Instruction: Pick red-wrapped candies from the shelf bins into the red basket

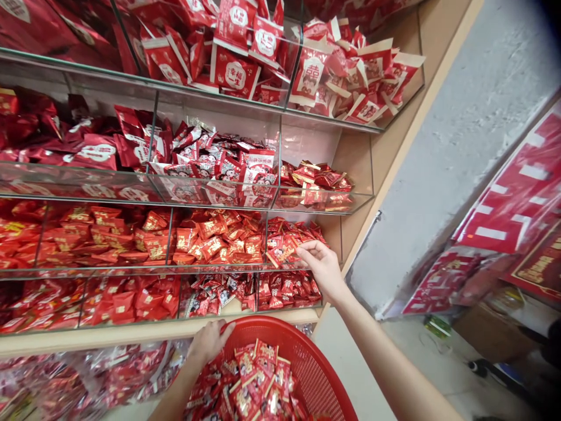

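Note:
My left hand (207,344) grips the far left rim of a round red plastic basket (326,365), thumb laid along the edge. Inside lie many small red wrapped candy packets (258,380) with pale edges. My right hand (322,264) reaches to the right end of a shelf above the basket. Between its thumb and fingertips it pinches a red candy packet (283,252) with gold print, just over the glass front of a compartment. More red packets (302,228) fill that compartment behind my fingers.
Tiered wooden shelves hold glass-divided compartments of red packets (236,64). A wooden side panel (394,152) bounds them on the right, beside a grey wall (464,105). Clear plastic bags (109,374) sit under the bottom shelf. A cardboard box (486,330) stands at the right.

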`<state>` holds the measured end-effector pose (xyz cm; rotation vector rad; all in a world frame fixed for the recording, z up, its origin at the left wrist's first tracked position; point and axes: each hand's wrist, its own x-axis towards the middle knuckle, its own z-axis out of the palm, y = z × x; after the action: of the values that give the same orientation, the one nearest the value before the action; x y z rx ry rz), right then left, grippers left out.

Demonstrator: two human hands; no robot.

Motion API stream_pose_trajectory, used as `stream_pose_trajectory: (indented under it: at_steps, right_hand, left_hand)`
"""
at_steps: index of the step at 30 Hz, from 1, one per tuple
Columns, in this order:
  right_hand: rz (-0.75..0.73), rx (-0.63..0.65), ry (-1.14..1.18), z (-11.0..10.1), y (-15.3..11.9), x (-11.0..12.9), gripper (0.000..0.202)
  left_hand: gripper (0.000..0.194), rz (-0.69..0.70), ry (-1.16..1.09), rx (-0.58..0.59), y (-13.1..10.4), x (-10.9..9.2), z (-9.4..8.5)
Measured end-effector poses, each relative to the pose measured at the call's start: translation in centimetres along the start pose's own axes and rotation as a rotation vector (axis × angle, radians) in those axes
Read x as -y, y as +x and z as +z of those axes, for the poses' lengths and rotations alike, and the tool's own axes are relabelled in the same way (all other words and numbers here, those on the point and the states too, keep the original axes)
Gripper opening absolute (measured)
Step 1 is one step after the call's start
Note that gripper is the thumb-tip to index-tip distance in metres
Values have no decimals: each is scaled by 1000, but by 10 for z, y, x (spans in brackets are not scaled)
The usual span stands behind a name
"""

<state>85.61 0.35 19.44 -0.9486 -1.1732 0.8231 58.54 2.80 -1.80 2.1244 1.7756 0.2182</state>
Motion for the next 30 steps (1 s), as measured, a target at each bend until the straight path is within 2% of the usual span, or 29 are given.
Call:
stream_pose_trajectory:
  at_steps: [3,5,9,13,16,18,21,30]
  right_hand:
    - [130,90,33,5,-18,-7,29]
    - [208,168,9,8,-32,-24,29]
    - [374,318,-24,10,-64,-84,31]
    - [471,355,-145,8,-89,-152,27]
    - [529,412,-259,7,-97,-186,16]
    - [573,463,-329,7,-98,-197,10]
    - [618,520,-394,8,-98,-207,12]
    - [608,568,-510,12,-95,-228,16]
  left_hand:
    - [65,7,7,4,-1,-1,-1]
    - [64,-11,20,11,-1,-2,-2]
    - [64,-14,22,15,-2,-4,-2]
    - [65,-4,9,8,-2,-3,-1]
    - [64,-15,10,13,-2,-2,-1]
    - [63,-16,13,13,-2,-3,-1]
    - [62,-23,19,15,-3,-5,-3]
    - [62,-26,23,12,-4,-6,-4]
